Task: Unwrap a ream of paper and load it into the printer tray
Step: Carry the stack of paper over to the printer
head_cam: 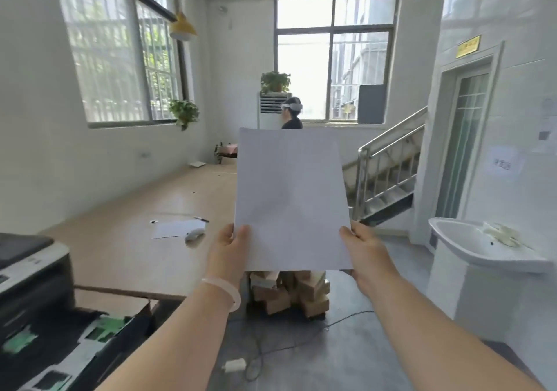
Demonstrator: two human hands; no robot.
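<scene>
**Now: paper held upright, tray waiting open**

You have the paper (291,197) lifted in front of you, clear of the counter (144,209). Your left hand (230,252) and right hand (366,249) each pinch a bottom corner, thumbs on the near face, probably to square the sheets. The printer (30,273) sits at the counter's near left corner, its tray (69,348) pulled open below for loading.

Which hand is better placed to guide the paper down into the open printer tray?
Probably the left hand. It grips the paper's lower left corner, on the side where the open tray lies, low and left. The right hand holds the far corner.
</scene>
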